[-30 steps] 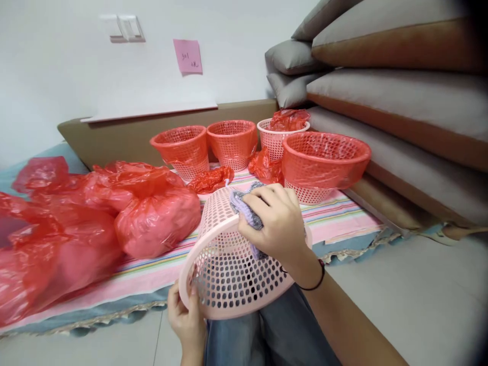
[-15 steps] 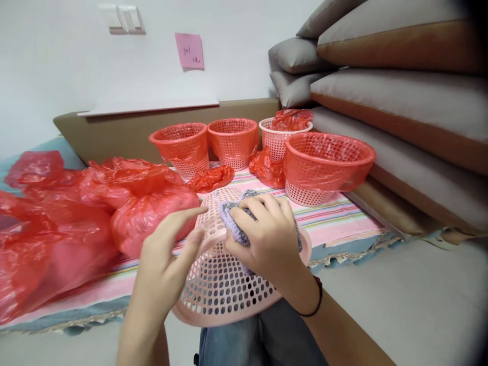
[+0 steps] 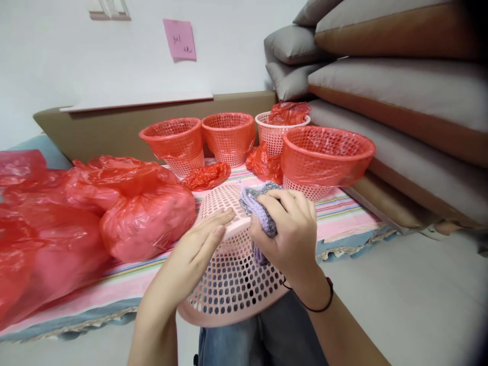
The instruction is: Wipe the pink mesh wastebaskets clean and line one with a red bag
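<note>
Above the jeans-clad lap (image 3: 263,340), tipped on its side with mouth toward the viewer: a pink perforated basket (image 3: 234,277). Laid nearly flat across the upper part of its rim, with fingers straight and close together and thumb a little apart: the left hand (image 3: 190,254); firmness of contact hard to judge from this angle. Just beside, at the same upper edge, with fingers clamped on a bunched lilac-and-grey cloth (image 3: 254,203) pressed to the basket: the right hand (image 3: 287,231). Around the right wrist: a dark band (image 3: 330,300). Behind, on a striped cover (image 3: 343,218): red-lined baskets (image 3: 229,134), a pale basket (image 3: 271,137) topped with red plastic (image 3: 287,113), and crumpled red bags (image 3: 206,176). At left: filled red bags (image 3: 147,218). At right: stacked cushions (image 3: 396,86).
</note>
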A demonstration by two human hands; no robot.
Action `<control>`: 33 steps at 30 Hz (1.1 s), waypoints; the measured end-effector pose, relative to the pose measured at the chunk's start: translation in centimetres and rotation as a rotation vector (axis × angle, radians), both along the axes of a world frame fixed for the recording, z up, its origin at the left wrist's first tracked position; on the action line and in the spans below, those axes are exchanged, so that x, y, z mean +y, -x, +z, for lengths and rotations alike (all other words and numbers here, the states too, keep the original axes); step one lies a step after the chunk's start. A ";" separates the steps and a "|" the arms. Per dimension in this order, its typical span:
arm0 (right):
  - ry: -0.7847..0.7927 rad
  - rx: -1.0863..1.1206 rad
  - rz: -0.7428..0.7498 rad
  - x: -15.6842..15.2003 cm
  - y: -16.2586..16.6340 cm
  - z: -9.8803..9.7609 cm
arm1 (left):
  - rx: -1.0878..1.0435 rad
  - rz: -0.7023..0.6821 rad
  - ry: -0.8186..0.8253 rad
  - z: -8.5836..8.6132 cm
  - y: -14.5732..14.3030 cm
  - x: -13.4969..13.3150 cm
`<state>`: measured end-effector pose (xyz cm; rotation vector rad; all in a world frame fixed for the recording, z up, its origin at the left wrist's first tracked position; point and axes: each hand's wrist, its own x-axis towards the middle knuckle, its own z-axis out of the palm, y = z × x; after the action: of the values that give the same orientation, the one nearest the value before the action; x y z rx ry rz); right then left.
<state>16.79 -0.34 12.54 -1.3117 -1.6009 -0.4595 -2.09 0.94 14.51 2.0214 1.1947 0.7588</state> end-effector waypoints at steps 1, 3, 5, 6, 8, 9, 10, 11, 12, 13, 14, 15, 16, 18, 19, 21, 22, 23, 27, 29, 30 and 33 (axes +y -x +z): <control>0.003 0.008 -0.006 0.0 -0.2 -0.1 | 0.023 0.002 -0.006 0.1 -0.2 0.1; 0.004 0.023 -0.012 0.0 -0.6 -0.3 | 0.052 0.012 -0.013 0.2 -0.4 0.2; 0.006 0.062 -0.015 0.1 -1.3 -0.6 | 0.056 0.016 -0.018 0.3 -0.4 0.3; 0.012 0.094 -0.012 0.1 -1.8 -0.9 | 0.051 0.019 -0.018 0.2 -0.3 0.3; 0.037 0.186 0.005 0.2 -2.9 -1.6 | 0.038 0.033 -0.013 0.1 0.1 0.2; 0.060 0.246 0.015 0.1 -3.5 -2.1 | 0.032 0.042 -0.011 0.0 0.3 0.2; 0.090 0.315 0.025 0.1 -4.0 -2.7 | 0.027 0.054 -0.009 -0.2 0.6 0.1; 0.128 0.392 0.031 -0.1 -4.5 -3.4 | 0.022 0.068 -0.010 -0.4 1.0 -0.1; 0.170 0.478 0.031 -0.3 -5.0 -4.2 | 0.017 0.081 -0.011 -0.5 1.3 -0.3; 0.212 0.569 0.028 -0.6 -5.4 -5.1 | 0.011 0.092 -0.015 -0.7 1.6 -0.5; 0.258 0.662 0.025 -0.9 -5.8 -6.1 | 0.006 0.102 -0.020 -0.8 1.8 -0.7; 0.300 0.756 0.023 -1.2 -6.1 -7.1 | 0.001 0.111 -0.026 -0.9 2.0 -0.9; 0.339 0.847 0.024 -1.5 -6.4 -8.1 | -0.002 0.118 -0.032 -1.0 2.2 -1.0; 0.398 1.014 0.042 -2.0 -6.8 -9.8 | -0.005 0.128 -0.041 -1.1 2.3 -1.3; 0.414 1.076 0.048 -2.1 -6.9 -10.4 | -0.006 0.131 -0.040 -1.1 2.3 -1.4; 0.419 1.124 0.039 -2.1 -7.1 -10.7 | -0.013 0.132 -0.033 -1.1 2.2 -1.6; 0.406 1.106 0.027 -1.9 -7.0 -10.3 | -0.019 0.132 -0.029 -1.1 2.1 -1.6; 0.383 1.058 0.016 -1.7 -6.8 -9.6 | -0.025 0.132 -0.026 -1.1 2.0 -1.7; 0.187 0.633 0.041 -0.6 -5.0 -4.9 | -0.038 0.140 -0.007 -1.2 1.9 -1.9; 0.087 0.393 0.055 -0.2 -3.7 -2.8 | -0.039 0.150 0.003 -1.2 2.0 -2.1; 0.055 0.307 0.058 -0.1 -3.2 -2.0 | -0.043 0.155 0.005 -1.3 2.1 -2.1; 0.026 0.213 0.076 -0.1 -2.4 -1.4 | -0.066 0.158 0.014 -1.6 2.4 -2.2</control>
<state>19.18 -0.46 11.13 -1.2697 -1.4771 -0.2445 -4.50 -1.31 12.94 1.8924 1.3291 0.8841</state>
